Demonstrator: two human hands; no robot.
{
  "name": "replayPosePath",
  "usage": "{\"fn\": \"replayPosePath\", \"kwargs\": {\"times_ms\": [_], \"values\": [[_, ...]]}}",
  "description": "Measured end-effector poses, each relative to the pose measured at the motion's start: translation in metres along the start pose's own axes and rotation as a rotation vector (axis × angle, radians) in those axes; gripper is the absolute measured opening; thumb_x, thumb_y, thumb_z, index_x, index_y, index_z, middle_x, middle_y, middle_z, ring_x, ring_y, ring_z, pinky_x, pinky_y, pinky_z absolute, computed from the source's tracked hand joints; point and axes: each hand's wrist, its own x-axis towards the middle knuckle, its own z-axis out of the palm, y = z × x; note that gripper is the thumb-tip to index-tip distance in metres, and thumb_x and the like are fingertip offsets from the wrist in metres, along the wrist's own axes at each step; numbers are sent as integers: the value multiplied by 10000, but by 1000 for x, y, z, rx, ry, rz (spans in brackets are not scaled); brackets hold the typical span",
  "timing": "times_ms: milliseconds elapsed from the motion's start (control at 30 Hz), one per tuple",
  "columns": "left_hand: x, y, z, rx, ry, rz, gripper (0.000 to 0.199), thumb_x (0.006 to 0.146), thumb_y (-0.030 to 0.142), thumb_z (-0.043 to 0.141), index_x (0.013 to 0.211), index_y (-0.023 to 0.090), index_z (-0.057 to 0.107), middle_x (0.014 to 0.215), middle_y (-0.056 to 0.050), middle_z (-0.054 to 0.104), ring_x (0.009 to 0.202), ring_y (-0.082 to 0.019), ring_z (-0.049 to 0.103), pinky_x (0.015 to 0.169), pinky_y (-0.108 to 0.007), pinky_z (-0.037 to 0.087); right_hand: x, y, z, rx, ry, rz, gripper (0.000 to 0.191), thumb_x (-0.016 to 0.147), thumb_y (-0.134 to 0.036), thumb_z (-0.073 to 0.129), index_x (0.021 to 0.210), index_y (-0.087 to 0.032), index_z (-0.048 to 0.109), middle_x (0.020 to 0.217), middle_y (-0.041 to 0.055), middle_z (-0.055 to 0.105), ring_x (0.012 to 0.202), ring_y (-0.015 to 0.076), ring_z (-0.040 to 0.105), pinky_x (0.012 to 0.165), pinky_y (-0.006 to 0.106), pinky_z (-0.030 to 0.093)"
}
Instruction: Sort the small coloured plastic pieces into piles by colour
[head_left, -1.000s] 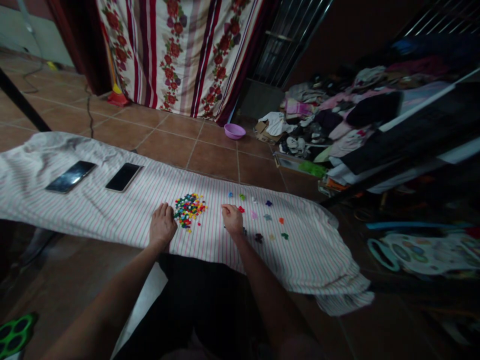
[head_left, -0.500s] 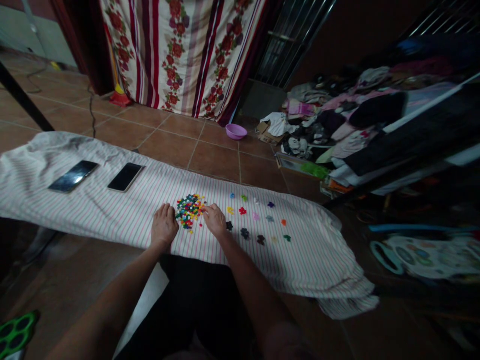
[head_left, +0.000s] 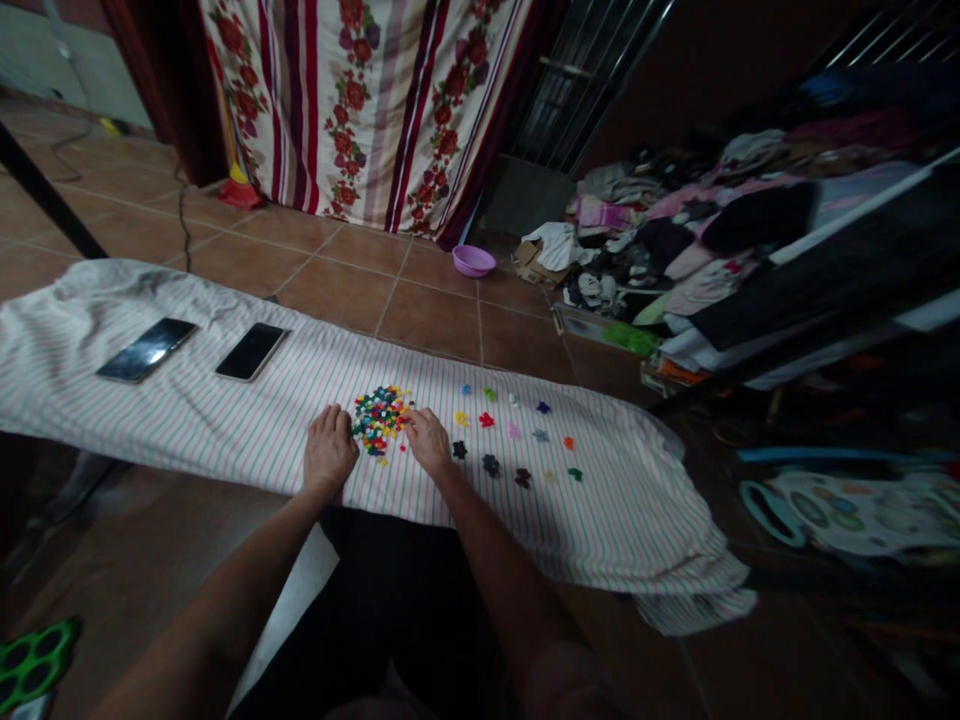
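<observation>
A pile of small multicoloured plastic pieces (head_left: 381, 415) lies on the striped cloth in front of me. My left hand (head_left: 330, 447) rests palm down at the pile's left edge, its fingers slightly bent and apparently holding nothing. On the opposite side, my right hand (head_left: 429, 442) has its thumb and fingers pinched together at the pile's edge; whatever is between them is too small to make out. Right of that hand, small clusters sorted by colour sit in loose rows, among them a red cluster (head_left: 486, 420), a yellow cluster (head_left: 461, 419) and a black cluster (head_left: 459, 450).
The striped cloth (head_left: 637, 520) covers a long, narrow surface. Two dark-screened devices, a tablet (head_left: 147, 350) and a phone (head_left: 251, 352), lie at the left. Beyond are a purple basin (head_left: 473, 262) on the tiled floor and a heap of clothes (head_left: 675, 230) at the right.
Almost nothing differs. Both hands keep their places beside the pile, with only slight movement of the right fingers; the view has shifted a little.
</observation>
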Motion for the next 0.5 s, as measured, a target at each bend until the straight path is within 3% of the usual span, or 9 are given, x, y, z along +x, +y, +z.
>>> {"fn": "replayPosePath", "kwargs": {"times_ms": [500], "values": [[0,1,-3,-49,-13,4,360,845,136,422,1151,93,608,1354,-214,567,1337,-332,454,1103,-490,366,-11,13,12,228,188,-33,243,921,-169,485,1009,-244,698,974,34,670,943,175,630,890,293,489]]}}
